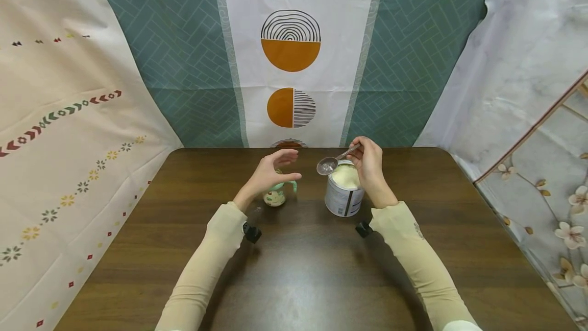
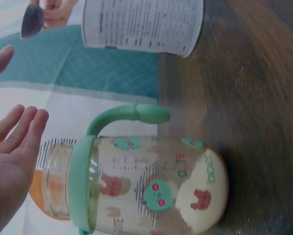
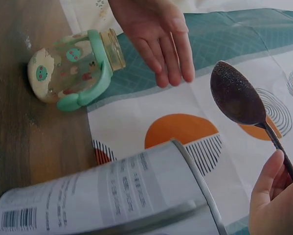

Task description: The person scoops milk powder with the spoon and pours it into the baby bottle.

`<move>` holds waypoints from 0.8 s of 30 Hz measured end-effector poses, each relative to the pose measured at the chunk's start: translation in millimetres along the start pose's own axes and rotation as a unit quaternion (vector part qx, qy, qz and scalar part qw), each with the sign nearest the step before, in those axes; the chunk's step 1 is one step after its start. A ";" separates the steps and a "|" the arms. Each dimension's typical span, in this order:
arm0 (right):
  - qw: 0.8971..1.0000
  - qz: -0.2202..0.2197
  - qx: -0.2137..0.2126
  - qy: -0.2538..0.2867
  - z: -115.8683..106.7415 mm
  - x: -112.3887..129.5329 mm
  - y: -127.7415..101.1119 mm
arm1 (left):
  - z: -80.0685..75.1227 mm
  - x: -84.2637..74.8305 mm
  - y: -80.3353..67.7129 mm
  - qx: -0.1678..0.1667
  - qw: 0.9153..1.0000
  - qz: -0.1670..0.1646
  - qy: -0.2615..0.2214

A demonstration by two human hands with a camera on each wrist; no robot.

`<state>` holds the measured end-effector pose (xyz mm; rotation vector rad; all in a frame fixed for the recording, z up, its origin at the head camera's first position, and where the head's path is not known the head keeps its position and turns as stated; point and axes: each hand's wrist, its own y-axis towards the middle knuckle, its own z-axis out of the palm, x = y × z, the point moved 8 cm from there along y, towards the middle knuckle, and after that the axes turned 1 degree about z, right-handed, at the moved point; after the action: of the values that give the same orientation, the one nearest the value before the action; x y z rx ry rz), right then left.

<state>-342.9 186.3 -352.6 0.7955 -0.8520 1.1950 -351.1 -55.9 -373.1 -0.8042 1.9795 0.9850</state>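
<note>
My right hand (image 1: 369, 165) pinches the thin handle of a spoon (image 1: 327, 166). Its bowl hangs over the left rim of an open can (image 1: 342, 202); a few grains cling to the dark bowl in the right wrist view. Pale yellow powder (image 1: 346, 178) fills the can near its top. To the left my left hand (image 1: 268, 171) hovers by a baby bottle (image 2: 131, 181), fingers and thumb spread apart, holding nothing. The bottle is clear with a green collar and handles, printed with cartoon figures. It stands uncapped, with cream-coloured powder (image 2: 207, 191) at its bottom.
Everything stands on a dark brown wooden table (image 1: 294, 275). Behind its far edge hangs a green and white patterned cloth (image 1: 184, 65). Patterned cloths also hang along the left and right sides. Traces of spilled powder (image 2: 249, 225) lie on the table near the bottle.
</note>
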 end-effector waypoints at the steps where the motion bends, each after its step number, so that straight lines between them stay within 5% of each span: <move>1: 1.000 -0.003 -0.004 -0.001 -2.2 1.0 0.3 | 2.0 -0.2 0.2 0.002 1.000 -0.001 -0.002; 18: 0.995 -0.065 -0.072 -0.017 -41.1 20.1 5.6 | 31.1 -0.8 10.0 0.034 0.999 -0.004 -0.016; 24: 0.987 -0.121 -0.078 -0.073 -48.7 30.1 4.7 | 44.5 2.8 11.1 0.057 0.998 -0.027 -0.016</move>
<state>-336.5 243.2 -348.4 0.8389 -0.9279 0.8536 -345.6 -13.4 -389.5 -0.7699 1.9586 0.8407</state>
